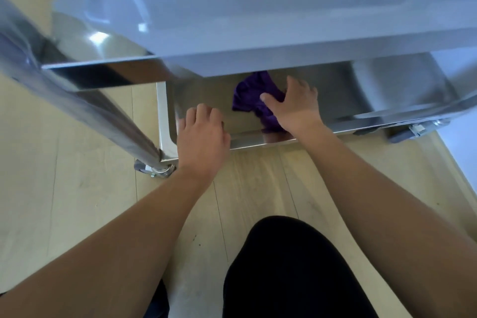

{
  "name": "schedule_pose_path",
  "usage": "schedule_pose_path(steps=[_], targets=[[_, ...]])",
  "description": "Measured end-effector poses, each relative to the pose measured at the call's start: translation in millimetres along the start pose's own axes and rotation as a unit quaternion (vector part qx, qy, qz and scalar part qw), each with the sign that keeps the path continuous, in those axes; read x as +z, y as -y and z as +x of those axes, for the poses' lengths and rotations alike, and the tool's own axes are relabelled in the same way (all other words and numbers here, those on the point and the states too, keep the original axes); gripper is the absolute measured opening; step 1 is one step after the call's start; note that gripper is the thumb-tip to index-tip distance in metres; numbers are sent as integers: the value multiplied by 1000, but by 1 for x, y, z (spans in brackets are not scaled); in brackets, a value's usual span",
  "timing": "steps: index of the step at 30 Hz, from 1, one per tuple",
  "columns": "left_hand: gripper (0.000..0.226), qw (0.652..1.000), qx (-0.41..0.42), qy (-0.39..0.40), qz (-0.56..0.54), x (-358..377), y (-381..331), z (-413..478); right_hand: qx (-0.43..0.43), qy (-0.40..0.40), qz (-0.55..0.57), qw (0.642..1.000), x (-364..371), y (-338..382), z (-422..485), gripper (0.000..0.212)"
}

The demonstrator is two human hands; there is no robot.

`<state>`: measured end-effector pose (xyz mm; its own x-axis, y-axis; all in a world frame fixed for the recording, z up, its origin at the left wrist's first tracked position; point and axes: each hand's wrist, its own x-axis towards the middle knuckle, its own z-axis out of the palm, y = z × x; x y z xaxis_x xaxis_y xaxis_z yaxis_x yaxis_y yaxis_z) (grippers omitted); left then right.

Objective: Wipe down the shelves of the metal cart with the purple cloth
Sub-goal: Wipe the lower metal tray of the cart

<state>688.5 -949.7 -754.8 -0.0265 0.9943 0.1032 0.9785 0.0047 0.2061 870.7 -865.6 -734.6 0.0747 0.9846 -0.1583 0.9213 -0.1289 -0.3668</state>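
A shiny stainless-steel wheeled cart (162, 121) is seen from above, its wide upper shelf (258, 20) filling the frame from ten to two o'clock. Below it, the cart's steel lower shelf (335, 90) is exposed at twelve o'clock of the frame's centre. A crumpled purple cloth (247, 95) lies on this lower shelf, near its front lip and partly tucked under the upper shelf's edge.

The cloth is covered at its three o'clock side by the right hand (296, 106). Its fingers (307, 88) are spread and laid flat over the fabric, and its thumb is stretched out across the cloth toward nine o'clock.

At eight o'clock of the cloth, the lower shelf's front lip is held by the left hand (204, 137). Its fingers (204, 111) are kept close together and bent down over the lip into the shelf.

A round steel corner post (103, 111) is seen at nine o'clock, ending in a grey caster (154, 169). A second caster (413, 130) is seen at three o'clock. The pale wooden plank floor (64, 188) lies beneath, and a knee in black cloth (284, 266) is seen at six o'clock.
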Motion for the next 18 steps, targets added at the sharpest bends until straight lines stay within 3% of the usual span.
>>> schedule_pose_path(steps=[3, 7, 9, 12, 18], targets=[[27, 997, 26, 54, -50, -3, -13, 5, 38, 41, -50, 997, -2, 12, 0, 70], [27, 984, 65, 104, -130, -11, -28, 10, 78, 57, 20, 995, -5, 21, -6, 79], [24, 973, 75, 120, -182, -15, -32, 14, 83, 43, 96, 991, -6, 20, -14, 66], [22, 954, 25, 168, -249, -23, -37, 21, 98, 18, 214, 972, -7, 16, -31, 39], [34, 916, -13, 247, -315, -47, -55, 11, 148, -27, 328, 932, -7, 10, -74, 26]])
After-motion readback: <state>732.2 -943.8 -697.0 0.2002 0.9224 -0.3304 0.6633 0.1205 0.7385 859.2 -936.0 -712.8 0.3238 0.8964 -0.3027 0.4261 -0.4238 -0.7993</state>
